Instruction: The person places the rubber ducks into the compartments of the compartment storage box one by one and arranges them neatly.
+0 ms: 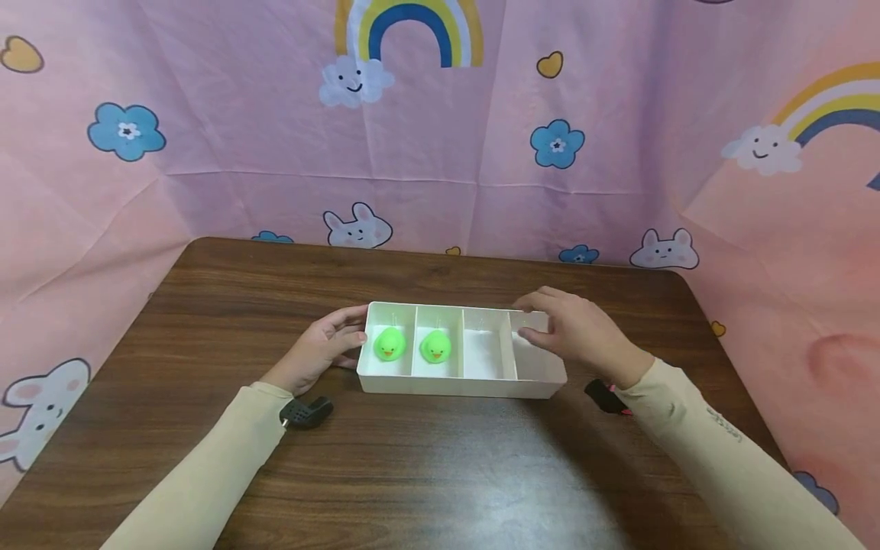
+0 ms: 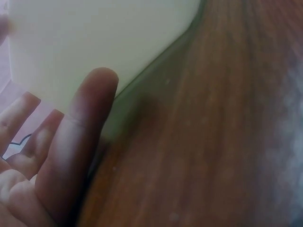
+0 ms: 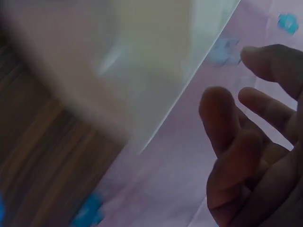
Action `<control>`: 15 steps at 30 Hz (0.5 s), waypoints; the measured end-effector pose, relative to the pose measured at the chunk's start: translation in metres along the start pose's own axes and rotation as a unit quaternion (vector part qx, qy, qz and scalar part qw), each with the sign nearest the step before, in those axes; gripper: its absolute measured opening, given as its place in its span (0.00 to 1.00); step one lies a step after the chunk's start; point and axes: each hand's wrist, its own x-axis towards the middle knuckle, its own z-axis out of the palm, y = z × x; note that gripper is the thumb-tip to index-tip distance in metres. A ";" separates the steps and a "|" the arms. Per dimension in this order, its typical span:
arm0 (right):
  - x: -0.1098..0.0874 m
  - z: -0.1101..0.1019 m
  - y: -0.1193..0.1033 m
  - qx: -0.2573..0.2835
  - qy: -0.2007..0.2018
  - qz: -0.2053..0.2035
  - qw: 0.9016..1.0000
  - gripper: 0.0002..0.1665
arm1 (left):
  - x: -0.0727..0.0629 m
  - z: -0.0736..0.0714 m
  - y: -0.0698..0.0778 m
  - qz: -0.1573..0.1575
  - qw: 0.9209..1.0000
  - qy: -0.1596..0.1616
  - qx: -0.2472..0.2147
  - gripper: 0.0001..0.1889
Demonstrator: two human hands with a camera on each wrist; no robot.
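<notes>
Head view: white open-topped box (image 1: 454, 387) lies on the bench (image 1: 385, 473), between the two hands. Left hand (image 1: 318, 350) is at the box's left end; fingers spread, thumb laid against the outer end wall, as the left wrist view also shows. Right hand (image 1: 580, 330) hangs over the right end compartment, thumb and fingers parted and loosely bent; in the right wrist view its fingertips stand apart from the box rim.

Materials: box is long, rectangular, smooth and plastic-looking, with slightly sloping walls; three thin cross dividers form four compartments. First from left holds a light-green rounded duck figure (image 1: 389, 344), second a matching duck figure (image 1: 436, 347); both have orange bills, surface glossy.

Bench is dark brown with streaked wood grain, rounded far corners and a bright patch of glare. Behind: creased pink-lilac cloth (image 1: 426, 145) printed with rainbows, flowers and rabbits. Both sleeves (image 1: 213, 451) are cream. Right wrist view blurred at box.
</notes>
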 end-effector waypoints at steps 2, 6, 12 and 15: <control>-0.014 -0.006 0.019 0.015 -0.014 0.044 0.999 0.22 | -0.001 0.000 0.000 -0.001 1.000 0.003 0.002 0.33; -0.043 -0.015 0.058 0.022 -0.034 0.096 0.995 0.24 | -0.002 0.000 0.001 0.002 1.000 0.003 0.004 0.33; -0.080 -0.018 0.097 0.016 -0.062 0.122 0.991 0.26 | -0.003 0.002 0.005 0.002 1.000 0.004 0.008 0.34; -0.092 -0.017 0.105 0.021 -0.079 0.140 0.987 0.25 | -0.003 0.003 0.006 0.001 1.000 0.005 0.013 0.34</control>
